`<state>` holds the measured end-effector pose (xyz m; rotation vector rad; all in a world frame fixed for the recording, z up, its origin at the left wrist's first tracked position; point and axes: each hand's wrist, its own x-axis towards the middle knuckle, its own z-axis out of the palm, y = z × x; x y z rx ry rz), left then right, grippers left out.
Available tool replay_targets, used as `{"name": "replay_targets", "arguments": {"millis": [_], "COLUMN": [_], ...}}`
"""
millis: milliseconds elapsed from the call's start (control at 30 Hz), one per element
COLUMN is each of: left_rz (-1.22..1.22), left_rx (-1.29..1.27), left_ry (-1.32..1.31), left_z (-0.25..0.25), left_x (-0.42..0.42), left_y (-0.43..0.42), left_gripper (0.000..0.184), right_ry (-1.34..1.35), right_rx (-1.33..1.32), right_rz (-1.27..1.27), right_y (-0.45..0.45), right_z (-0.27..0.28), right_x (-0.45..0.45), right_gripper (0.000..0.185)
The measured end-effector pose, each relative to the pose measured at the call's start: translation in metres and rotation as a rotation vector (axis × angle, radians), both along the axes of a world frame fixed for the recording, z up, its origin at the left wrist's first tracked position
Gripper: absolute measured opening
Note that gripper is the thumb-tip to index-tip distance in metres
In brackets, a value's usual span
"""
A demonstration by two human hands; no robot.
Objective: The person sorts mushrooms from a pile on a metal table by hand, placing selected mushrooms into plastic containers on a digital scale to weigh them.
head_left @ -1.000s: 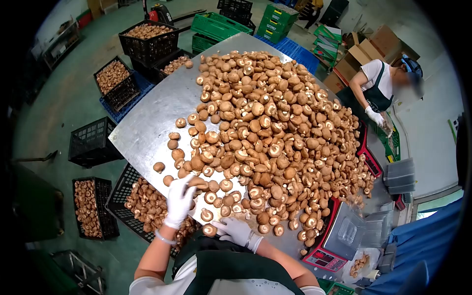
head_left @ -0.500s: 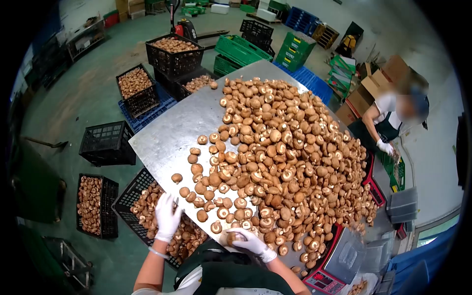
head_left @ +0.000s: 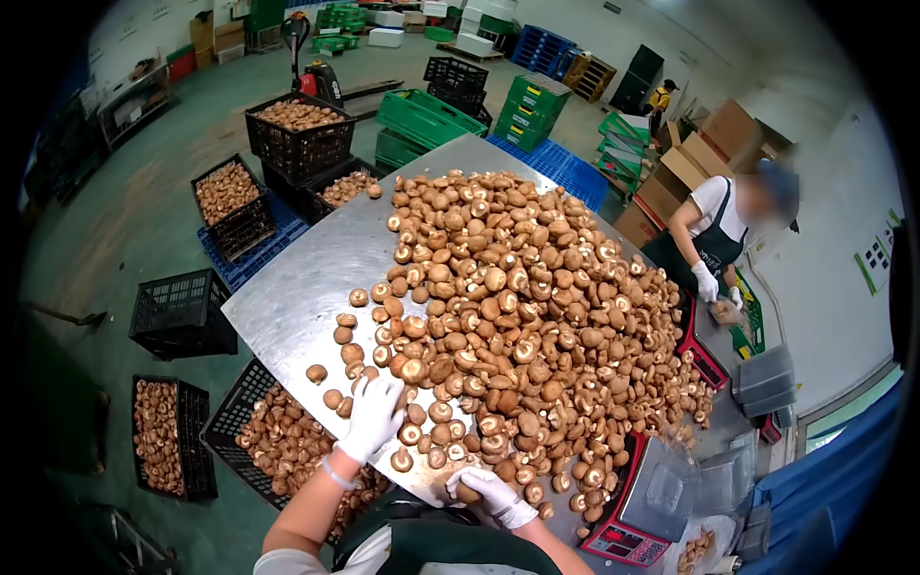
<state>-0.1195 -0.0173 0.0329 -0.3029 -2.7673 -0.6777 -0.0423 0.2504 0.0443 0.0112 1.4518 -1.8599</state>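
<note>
My left hand (head_left: 376,419), in a white glove, reaches over the near-left edge of the heap, with fingers apart and touching or just above loose brown mushrooms there. In my right hand (head_left: 491,494), also gloved in white, a mushroom (head_left: 467,493) is held at the table's near edge. A large heap of shiitake-like mushrooms (head_left: 537,316) covers much of the metal table (head_left: 297,278), some caps down with pale stems showing. Below my left forearm stands a black crate (head_left: 228,422) of mushrooms, partly hidden by my arm.
Red scales (head_left: 628,541) and clear plastic boxes (head_left: 764,376) line the right side. Across the table a co-worker (head_left: 714,225) in white gloves handles a clear package. More black crates (head_left: 171,436), green crates (head_left: 431,117) and a pallet jack (head_left: 321,84) stand on the floor.
My left hand has moved from above the black crate up and right onto the mushrooms on the table. My right hand still holds a mushroom near the edge. The view has shifted slightly.
</note>
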Motion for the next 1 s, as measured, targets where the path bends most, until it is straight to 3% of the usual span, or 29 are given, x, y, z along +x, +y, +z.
{"name": "replay_targets", "arguments": {"millis": [67, 100, 133, 167, 233, 267, 300, 367, 433, 467, 500, 633, 700, 833, 900, 967, 1000], "left_rz": [-0.038, -0.024, 0.051, 0.165, 0.299, 0.379, 0.440, 0.458, 0.370, 0.281, 0.232, -0.088, -0.156, -0.186, -0.142, -0.117, -0.089], "left_rx": [0.020, 0.051, 0.110, 0.055, 0.095, 0.114, 0.005, -0.081, -0.041, 0.059, -0.004, 0.006, -0.029, -0.148, -0.070, -0.037, -0.020], "left_ry": [-0.003, -0.014, -0.063, 0.076, 0.049, -0.071, 0.013, 0.014, -0.011, -0.105, -0.065, -0.199, -0.205, -0.169, -0.170, -0.143, -0.126], "left_z": [0.018, 0.024, 0.030, 0.030, 0.028, 0.018, -0.004, 0.001, 0.004, 0.015, 0.005, 0.004, -0.002, -0.010, -0.004, -0.011, -0.007], "left_x": [0.024, 0.035, 0.044, 0.056, 0.070, 0.077, 0.087, 0.090, 0.084, 0.077, 0.073, 0.064, 0.064, 0.059, 0.058, 0.058, 0.060], "left_y": [-0.012, -0.020, -0.030, -0.038, -0.063, -0.076, -0.086, -0.081, -0.064, -0.050, -0.037, 0.018, 0.028, 0.021, 0.012, 0.000, -0.004], "left_gripper": [0.046, 0.045, 0.043, 0.042, 0.042, 0.046, 0.053, 0.059, 0.059, 0.060, 0.063, 0.073, 0.078, 0.066, 0.057, 0.052, 0.050], "right_ry": [-0.022, 0.224, 0.258, 0.582, 0.925, 0.936, 0.928, 0.945, 0.851, 0.868, 1.002, 0.937, 1.114, 1.083, 1.171, 0.574, 0.485], "right_rx": [0.171, 0.261, 0.433, 0.502, 0.980, 1.225, 1.316, 1.271, 1.301, 1.215, 1.104, 1.193, 1.202, 0.946, 0.767, 0.526, 0.708], "right_rz": [0.025, 0.015, -0.047, -0.129, -0.117, -0.100, -0.058, -0.034, 0.097, 0.119, 0.129, 0.249, 0.196, 0.278, 0.091, -0.166, -0.329], "right_y": [0.005, 0.011, 0.009, 0.016, 0.035, 0.037, 0.043, 0.032, -0.003, -0.014, -0.022, -0.070, -0.076, -0.048, -0.017, 0.033, 0.060], "right_z": [0.012, 0.014, 0.048, 0.046, 0.051, 0.055, 0.040, 0.015, 0.033, 0.025, -0.004, 0.008, 0.001, 0.017, 0.020, 0.046, 0.081], "right_x": [-0.016, -0.030, -0.046, -0.063, -0.093, -0.105, -0.121, -0.140, -0.138, -0.135, -0.131, -0.086, -0.068, -0.040, -0.036, -0.034, -0.038], "right_gripper": [0.020, 0.020, 0.025, 0.036, 0.059, 0.071, 0.076, 0.074, 0.072, 0.069, 0.068, 0.067, 0.066, 0.069, 0.062, 0.048, 0.034]}}
